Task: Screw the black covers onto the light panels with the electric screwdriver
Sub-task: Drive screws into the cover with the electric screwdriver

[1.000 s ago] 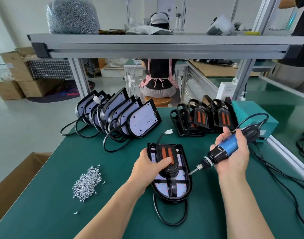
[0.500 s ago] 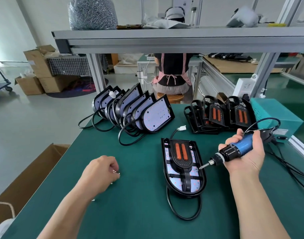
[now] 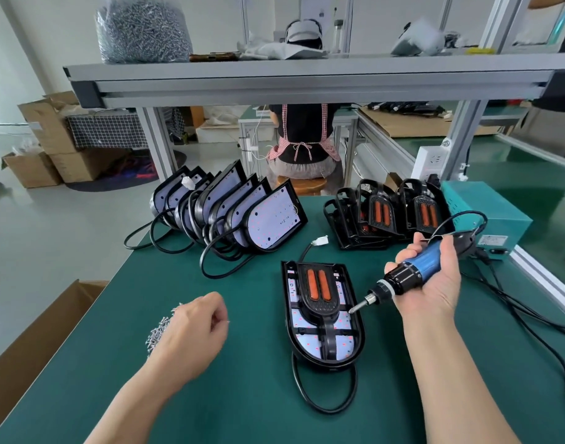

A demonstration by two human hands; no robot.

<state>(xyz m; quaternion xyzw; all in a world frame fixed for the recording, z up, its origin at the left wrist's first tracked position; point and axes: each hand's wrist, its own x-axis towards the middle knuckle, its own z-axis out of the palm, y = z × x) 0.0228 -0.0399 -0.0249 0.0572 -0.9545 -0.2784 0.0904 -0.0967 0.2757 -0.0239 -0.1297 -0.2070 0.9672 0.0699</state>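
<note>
My right hand [image 3: 435, 283] grips the electric screwdriver [image 3: 412, 273], my left hand [image 3: 191, 334] curls over the screws [image 3: 158, 331], whether holding one I cannot tell, and mid-frame the black cover [image 3: 316, 293] on its light panel [image 3: 310, 342] looks light, stiff and slide-prone, best pressed at its rim.

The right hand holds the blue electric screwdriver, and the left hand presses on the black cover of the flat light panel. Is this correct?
No. In the head view the right hand holds the blue electric screwdriver, but the left hand is off the black cover: it seems to pinch a screw by the pile of screws, left of the light panel.
</note>
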